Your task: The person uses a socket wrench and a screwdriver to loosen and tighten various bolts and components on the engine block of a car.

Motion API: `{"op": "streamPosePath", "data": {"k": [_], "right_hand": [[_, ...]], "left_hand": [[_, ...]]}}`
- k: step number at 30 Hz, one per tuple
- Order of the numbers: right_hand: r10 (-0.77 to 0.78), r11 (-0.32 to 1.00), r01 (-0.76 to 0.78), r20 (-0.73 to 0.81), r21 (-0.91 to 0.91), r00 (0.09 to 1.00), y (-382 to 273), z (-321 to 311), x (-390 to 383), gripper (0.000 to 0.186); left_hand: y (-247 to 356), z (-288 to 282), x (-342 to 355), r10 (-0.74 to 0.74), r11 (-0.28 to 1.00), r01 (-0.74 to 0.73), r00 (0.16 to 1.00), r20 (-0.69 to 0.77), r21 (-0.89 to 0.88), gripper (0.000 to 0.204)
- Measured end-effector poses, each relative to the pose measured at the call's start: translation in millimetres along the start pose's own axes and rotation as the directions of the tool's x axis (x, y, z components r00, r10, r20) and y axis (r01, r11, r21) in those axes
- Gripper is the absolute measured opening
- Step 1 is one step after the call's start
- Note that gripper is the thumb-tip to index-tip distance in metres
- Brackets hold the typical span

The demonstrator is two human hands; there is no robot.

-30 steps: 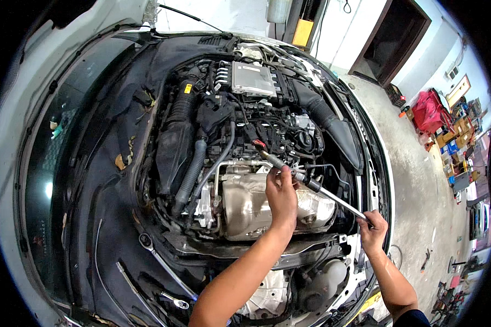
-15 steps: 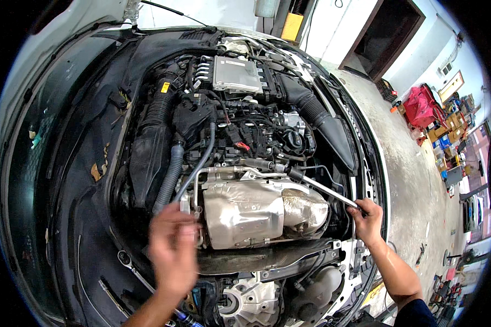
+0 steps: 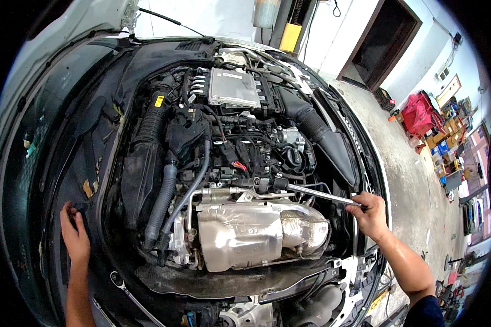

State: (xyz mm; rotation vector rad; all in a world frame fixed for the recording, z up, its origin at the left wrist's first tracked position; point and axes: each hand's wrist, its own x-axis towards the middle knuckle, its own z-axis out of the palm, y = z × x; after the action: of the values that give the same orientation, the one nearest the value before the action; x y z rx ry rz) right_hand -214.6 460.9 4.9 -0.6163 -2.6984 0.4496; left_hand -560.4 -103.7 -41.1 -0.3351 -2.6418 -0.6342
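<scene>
My right hand (image 3: 370, 214) is closed around the near end of a long shiny metal rod with a black far end (image 3: 322, 194). The rod slants across the engine bay, its black end by the rear of the engine's middle, above the silver heat shield (image 3: 240, 237). Whether that end touches any part I cannot tell. My left hand (image 3: 75, 231) is empty, its fingers apart, over the dark cowl panel (image 3: 90, 144) at the left. Below it to the right lies a long-handled ratchet (image 3: 131, 294). The engine (image 3: 240, 150) is uncovered.
A grey control unit (image 3: 234, 87) sits on the engine's far side. A ribbed hose (image 3: 166, 201) and a black air duct (image 3: 330, 144) flank the engine. Another metal tool (image 3: 101, 312) lies beside the ratchet. Beyond the right fender are the concrete floor, a red covered bundle (image 3: 420, 111) and boxes.
My left hand has moved away from the heat shield's left end to the cowl panel at the far left. The rod in my right hand lies flatter now. The view has shifted slightly.
</scene>
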Motion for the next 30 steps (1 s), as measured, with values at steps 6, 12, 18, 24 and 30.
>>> {"op": "streamPosePath", "data": {"k": [6,12,18,24,30], "right_hand": [[-0.053,0.997,0.058,0.078,-0.053,0.996,-0.1,3.6,21.2,0.017],[-0.088,0.989,0.101,0.113,-0.108,0.99,-8.4,-0.6,41.7,0.018],[-0.177,0.963,0.202,0.148,-0.179,0.973,-21.5,-7.2,66.2,0.018],[-0.283,0.924,0.324,0.204,-0.206,0.937,-26.6,-8.9,85.5,0.018],[-0.3,0.894,0.364,0.255,-0.26,0.919,-42.6,-9.4,99.3,0.019]], "left_hand": [[4.4,7.4,1.1,0.015,0.999,-0.02,0.995,0.097,0.046,0.035],[-7.2,8.4,0.0,0.012,1.0,-0.012,1.0,-0.024,0.008,0.036],[-2.9,9.1,0.9,0.018,0.999,-0.016,0.998,-0.06,0.036,0.035],[-11.6,10.3,1.9,0.014,0.999,-0.011,0.998,-0.062,0.051,0.035],[-10.5,8.6,2.6,-0.024,0.999,0.026,0.998,-0.059,0.021,0.035]]}}
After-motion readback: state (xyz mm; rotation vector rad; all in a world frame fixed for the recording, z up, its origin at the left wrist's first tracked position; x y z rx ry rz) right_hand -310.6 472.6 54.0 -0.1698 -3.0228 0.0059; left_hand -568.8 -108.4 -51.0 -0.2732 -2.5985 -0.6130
